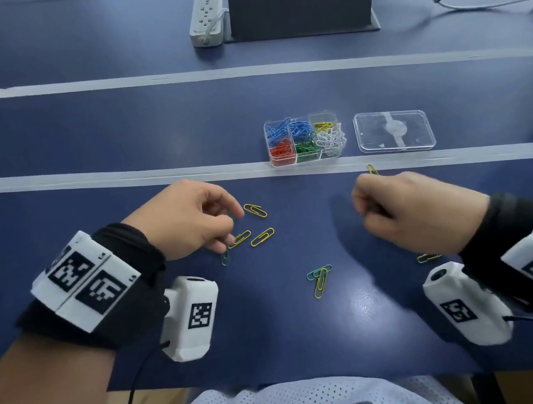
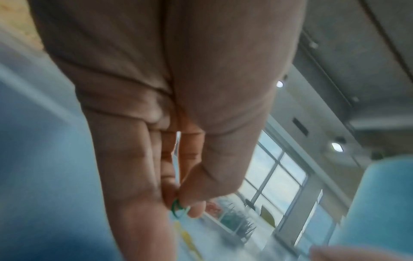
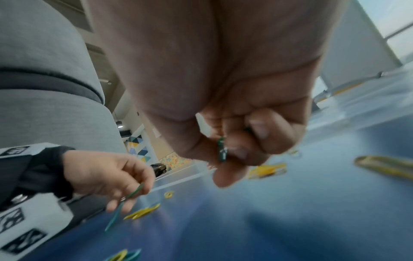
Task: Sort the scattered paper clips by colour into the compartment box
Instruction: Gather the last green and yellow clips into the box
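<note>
The clear compartment box [image 1: 331, 113] sits past the near white tape line, with blue, red, green, yellow and white clips sorted in its cells. My left hand [image 1: 230, 225] hovers low over the blue table, thumb and fingers pinching a green paper clip [image 2: 177, 210]. A teal-green clip [image 1: 225, 257] lies just below its little finger. Yellow clips [image 1: 254, 209] [image 1: 262, 236] lie right beside that hand. My right hand [image 1: 363, 208] is curled into a fist, gripping a green clip [image 3: 221, 150]. A yellow clip crossed with a teal one [image 1: 320, 280] lies between the hands.
The box's clear lid [image 1: 393, 131] lies to the right of the box. Single yellow clips lie beyond the right knuckles [image 1: 371, 169] and under the right wrist [image 1: 427, 257]. A power strip [image 1: 206, 18], a dark stand [image 1: 301, 11] and cables sit at the far edge.
</note>
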Available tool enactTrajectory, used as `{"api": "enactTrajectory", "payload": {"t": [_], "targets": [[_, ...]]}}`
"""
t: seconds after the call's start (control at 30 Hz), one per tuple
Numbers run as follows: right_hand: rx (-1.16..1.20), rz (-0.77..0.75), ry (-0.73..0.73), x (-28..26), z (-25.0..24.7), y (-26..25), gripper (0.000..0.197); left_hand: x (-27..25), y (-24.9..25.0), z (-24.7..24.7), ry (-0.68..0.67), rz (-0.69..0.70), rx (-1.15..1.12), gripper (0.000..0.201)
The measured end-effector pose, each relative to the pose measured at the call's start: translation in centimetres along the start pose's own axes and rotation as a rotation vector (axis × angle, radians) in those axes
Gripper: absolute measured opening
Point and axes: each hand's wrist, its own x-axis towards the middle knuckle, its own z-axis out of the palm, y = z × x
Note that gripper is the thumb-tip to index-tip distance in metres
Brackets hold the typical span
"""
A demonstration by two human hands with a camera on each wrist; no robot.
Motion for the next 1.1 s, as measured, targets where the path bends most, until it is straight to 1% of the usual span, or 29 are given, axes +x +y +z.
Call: {"api": "enactTrajectory", "payload": {"t": [0.03,0.1,0.17,0.27,0.33,0.4,0.47,0.5,0.57,0.63,0.7,0.83,0.93,0.97,1.03,1.1], "targets": [[-0.015,-0.052,-0.019,0.1,0.3,-0.3,0.010,0.0,0.3,0.2,-0.042,-0.020,-0.109,0.024],[-0.094,-0.147,-0.096,0.1,1.1,-0.7,0.022,0.2,0.7,0.3,-0.083,-0.042,-0.270,0.028],[-0.163,-0.229,-0.159,0.1,1.5,-1.0,0.027,0.6,0.7,0.1,-0.052,-0.030,-0.261,0.030],[-0.164,-0.280,-0.191,0.0,1.5,-1.8,0.020,1.0,0.3,-0.3,0.030,-0.005,-0.051,0.026],[-0.209,-0.271,-0.244,0.1,1.5,-2.4,0.022,0.8,0.1,-0.2,0.041,0.005,0.131,0.021],[-0.265,-0.284,-0.285,0.4,1.7,-2.8,0.025,0.1,0.0,0.3,0.006,0.047,0.277,0.016],[-0.274,-0.295,-0.290,0.6,1.9,-2.9,0.022,-0.8,0.2,1.1,-0.059,0.112,0.410,0.006],[-0.268,-0.295,-0.288,0.6,1.9,-2.9,0.020,-1.2,0.3,1.5,-0.095,0.146,0.491,0.006],[-0.263,-0.292,-0.280,0.4,1.8,-2.9,0.018,-1.4,0.2,2.3,-0.154,0.182,0.649,0.015],[-0.255,-0.289,-0.271,0.2,1.6,-3.0,0.018,-1.3,0.5,2.7,-0.157,0.203,0.747,0.014],[-0.251,-0.295,-0.268,0.1,1.6,-3.2,0.019,-1.2,0.6,2.9,-0.145,0.228,0.797,0.011],[-0.259,-0.310,-0.240,0.1,1.8,-3.6,0.019,-1.3,1.1,3.2,-0.163,0.233,0.796,0.011],[-0.277,-0.284,-0.246,0.1,2.1,-3.9,0.018,-0.8,1.8,2.9,-0.160,0.237,0.711,0.007],[-0.279,-0.264,-0.256,0.1,2.1,-4.0,0.018,-0.4,2.2,2.7,-0.143,0.260,0.684,0.004],[-0.289,-0.231,-0.264,0.3,2.1,-4.0,0.019,0.7,3.4,2.3,-0.093,0.308,0.649,0.007],[-0.308,-0.217,-0.253,0.5,2.0,-3.8,0.021,2.1,5.2,2.0,-0.011,0.358,0.644,0.010]]}}
